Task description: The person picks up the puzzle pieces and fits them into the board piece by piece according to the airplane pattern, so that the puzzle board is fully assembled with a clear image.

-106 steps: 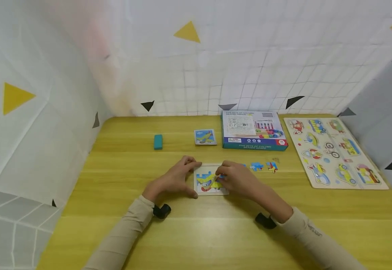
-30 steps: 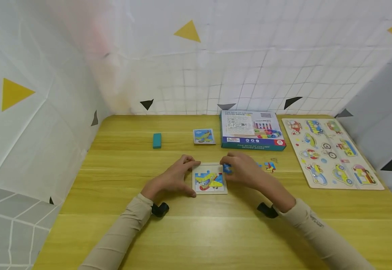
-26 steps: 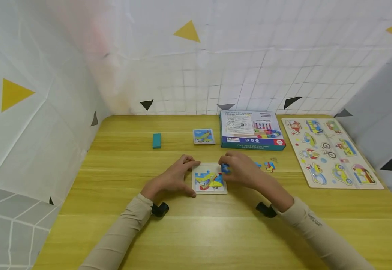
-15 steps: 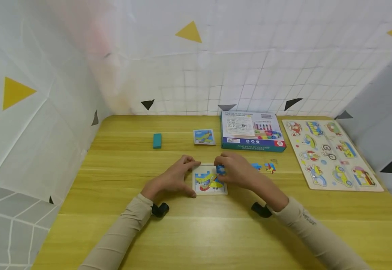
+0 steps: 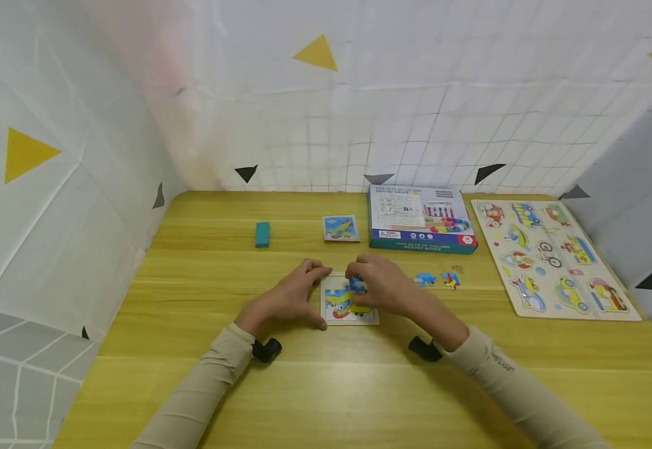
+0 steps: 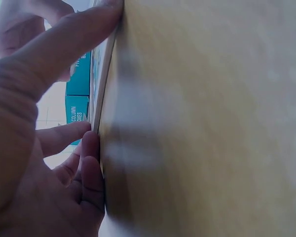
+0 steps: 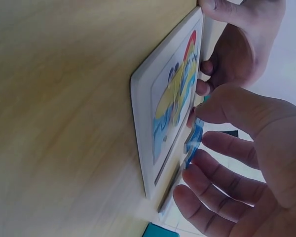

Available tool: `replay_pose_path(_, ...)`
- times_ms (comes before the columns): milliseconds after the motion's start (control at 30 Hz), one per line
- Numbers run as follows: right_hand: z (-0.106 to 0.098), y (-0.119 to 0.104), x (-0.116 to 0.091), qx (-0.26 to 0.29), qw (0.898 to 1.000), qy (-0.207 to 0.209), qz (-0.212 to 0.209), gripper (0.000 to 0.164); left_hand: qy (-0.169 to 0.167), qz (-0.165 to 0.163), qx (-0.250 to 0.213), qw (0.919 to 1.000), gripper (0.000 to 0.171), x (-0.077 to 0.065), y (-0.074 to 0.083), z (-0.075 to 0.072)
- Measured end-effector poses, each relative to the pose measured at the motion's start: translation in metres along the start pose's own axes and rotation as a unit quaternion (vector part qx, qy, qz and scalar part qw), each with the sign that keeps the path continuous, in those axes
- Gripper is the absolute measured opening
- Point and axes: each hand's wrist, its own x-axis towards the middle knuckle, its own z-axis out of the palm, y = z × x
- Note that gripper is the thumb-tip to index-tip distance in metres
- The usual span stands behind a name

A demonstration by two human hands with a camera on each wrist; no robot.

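In the head view, a small wooden puzzle tray (image 5: pixel 354 322) lies on the table, partly filled with a yellow airplane picture. My left hand (image 5: pixel 287 300) holds its left side, thumb at the near corner and index finger at the far corner; the left wrist view shows the thumb (image 6: pixel 84 34) along the tray edge. My right hand (image 5: pixel 387 288) pinches a blue puzzle piece (image 5: pixel 357 285) above the tray's far part. In the right wrist view, that piece (image 7: pixel 194 140) is tilted between thumb and fingers, close over the tray's rim.
Two loose puzzle pieces (image 5: pixel 425 279) lie right of the tray. Behind it stand a picture card (image 5: pixel 340 229) with the same airplane, a bead-set box (image 5: pixel 421 234) and a teal block (image 5: pixel 262 234). A large vehicle peg board (image 5: pixel 539 293) lies at the right.
Since 3.5 s ago, the right hand has left the tray's right part and picked up a blue piece from the loose ones. It has since moved left over the tray. The left hand stays.
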Motion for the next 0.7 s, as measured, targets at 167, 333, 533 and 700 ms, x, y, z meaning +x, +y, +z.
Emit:
replay_pose_path(167, 0.003, -0.004, 0.004, -0.002, 1.000, -0.002, -0.006, 0.033, 0.005, 0.008, 0.004, 0.9999, 0.110, 0.000, -0.001, -0.001)
replay_pose_path(333, 0.007, -0.006, 0.008, -0.001, 1.000, -0.006, -0.014, 0.033, 0.006, 0.015, -0.001, 0.9999, 0.108, 0.000, -0.001, -0.002)
replay_pose_path(533, 0.011, -0.008, 0.013, 0.006, 1.000, -0.004, -0.018, 0.032, 0.005, 0.012, -0.001, 0.9999, 0.108, 0.000, -0.002, -0.001)
replay_pose_path(700, 0.016, -0.011, 0.016, 0.008, 1.000, -0.004, -0.017, 0.032, 0.005, 0.014, -0.006, 0.9999, 0.107, 0.000, -0.002, 0.001)
